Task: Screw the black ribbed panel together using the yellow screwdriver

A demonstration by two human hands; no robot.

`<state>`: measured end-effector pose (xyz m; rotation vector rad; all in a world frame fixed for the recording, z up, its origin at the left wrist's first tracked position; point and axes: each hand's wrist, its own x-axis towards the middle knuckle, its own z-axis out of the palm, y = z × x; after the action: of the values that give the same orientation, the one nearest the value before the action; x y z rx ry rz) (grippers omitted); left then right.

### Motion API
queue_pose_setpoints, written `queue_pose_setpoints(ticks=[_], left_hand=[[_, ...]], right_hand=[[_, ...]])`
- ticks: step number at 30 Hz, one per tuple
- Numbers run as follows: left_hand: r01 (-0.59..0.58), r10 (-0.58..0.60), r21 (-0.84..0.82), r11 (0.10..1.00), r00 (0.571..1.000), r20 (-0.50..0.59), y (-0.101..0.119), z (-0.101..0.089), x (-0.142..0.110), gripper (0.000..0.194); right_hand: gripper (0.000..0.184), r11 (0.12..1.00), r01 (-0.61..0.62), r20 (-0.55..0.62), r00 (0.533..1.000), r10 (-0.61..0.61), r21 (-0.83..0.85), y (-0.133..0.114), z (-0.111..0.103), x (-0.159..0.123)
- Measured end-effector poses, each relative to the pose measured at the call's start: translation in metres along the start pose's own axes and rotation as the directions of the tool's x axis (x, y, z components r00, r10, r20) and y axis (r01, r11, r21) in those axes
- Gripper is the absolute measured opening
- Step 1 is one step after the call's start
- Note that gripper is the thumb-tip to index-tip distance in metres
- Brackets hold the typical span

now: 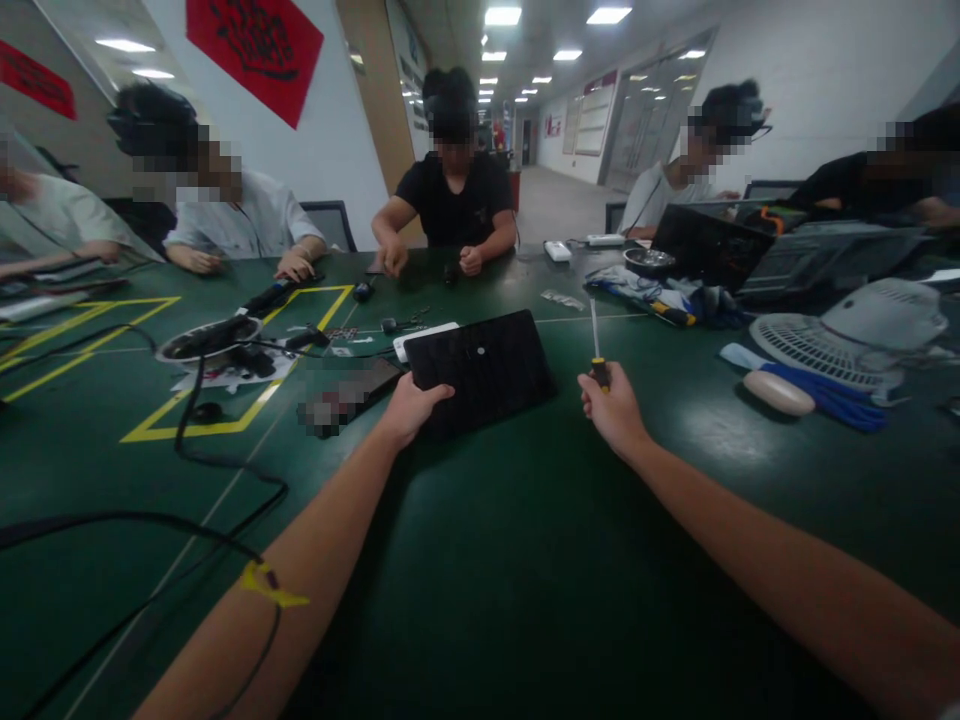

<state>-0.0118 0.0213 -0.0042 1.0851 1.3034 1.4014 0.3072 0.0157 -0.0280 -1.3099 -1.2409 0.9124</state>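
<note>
My left hand (415, 408) grips the left edge of a flat black panel (484, 370), its thumb lying over the front face. The panel is tilted and has a small pale round mark near its middle. Whether it is a tablet or a laptop part, I cannot tell. In my right hand (611, 405) a screwdriver (597, 340) with a yellow and black handle stands upright, its metal shaft pointing up. The fingers are wrapped round the handle, apart from the panel. Behind the panel a white device (424, 338) is partly hidden.
A round tray (210, 340) with parts and cables lies left, beside yellow tape. Black cables (232, 460) cross the left side. At right are a pale fan (847, 330), blue gloves (825, 390) and a metal bowl (649, 262). Several people sit around the green table (510, 560).
</note>
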Motion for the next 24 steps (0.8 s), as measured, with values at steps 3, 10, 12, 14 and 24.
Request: queue_pose_setpoints(ticks=[3, 10, 12, 14, 24], left_hand=[[-0.010, 0.010, 0.005, 1.000, 1.000, 0.013, 0.000, -0.001, 0.000, 0.048], [-0.008, 0.008, 0.003, 1.000, 0.999, 0.045, 0.000, -0.002, -0.001, 0.045], [-0.021, 0.021, 0.000, 1.000, 0.998, 0.056, -0.001, -0.002, -0.001, 0.042], [-0.031, 0.031, -0.004, 1.000, 0.998, 0.051, -0.001, -0.001, -0.001, 0.039], [-0.006, 0.008, -0.058, 0.998, 0.999, 0.041, -0.005, -0.001, -0.002, 0.042]], right_hand=[[0.037, 1.000, 0.001, 0.005, 1.000, -0.001, 0.006, 0.002, -0.001, 0.000], [0.040, 1.000, 0.024, 0.021, 0.999, -0.023, -0.007, 0.008, 0.002, 0.003], [0.041, 0.999, 0.034, 0.041, 0.999, -0.032, -0.028, 0.007, 0.002, 0.002], [0.043, 0.997, 0.050, 0.047, 0.998, -0.047, -0.065, 0.007, 0.003, 0.001], [0.032, 0.787, 0.475, 0.215, 0.880, -0.423, -0.395, -0.066, 0.015, 0.005]])
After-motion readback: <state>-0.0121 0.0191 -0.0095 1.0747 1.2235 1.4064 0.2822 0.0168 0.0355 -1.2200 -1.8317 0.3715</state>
